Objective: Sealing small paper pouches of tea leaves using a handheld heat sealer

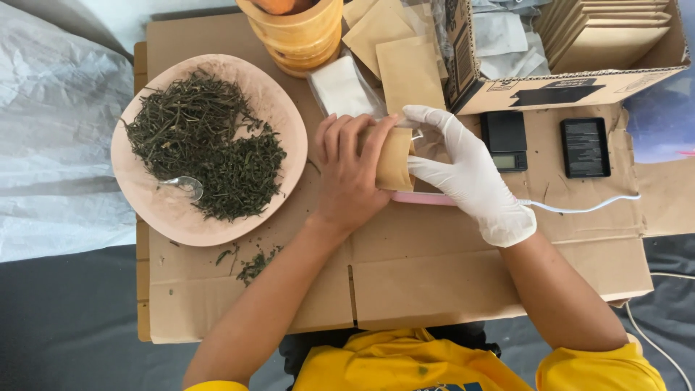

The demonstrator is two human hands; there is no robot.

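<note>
Flattened cardboard sheet (434, 275) serves as the work surface, filling mid-frame. Open cardboard box (572, 80), upper right, holds stacked kraft pouches. Pale round tray (282, 116), upper left, carries a heap of dried green herb (210, 145) with a small metal spoon (184, 185) lying in it. Two black pocket scales (504, 141) sit right of centre.

Small kraft pouch (394, 159) is at frame centre, held between both hands. Left hand (347, 177), bare, has its fingers curled closed around the pouch body. Right hand (467, 170), in a white glove, pinches the pouch's upper end.

Judgement: the pouch looks light, thin, easily creased; best held at the edges.
</note>
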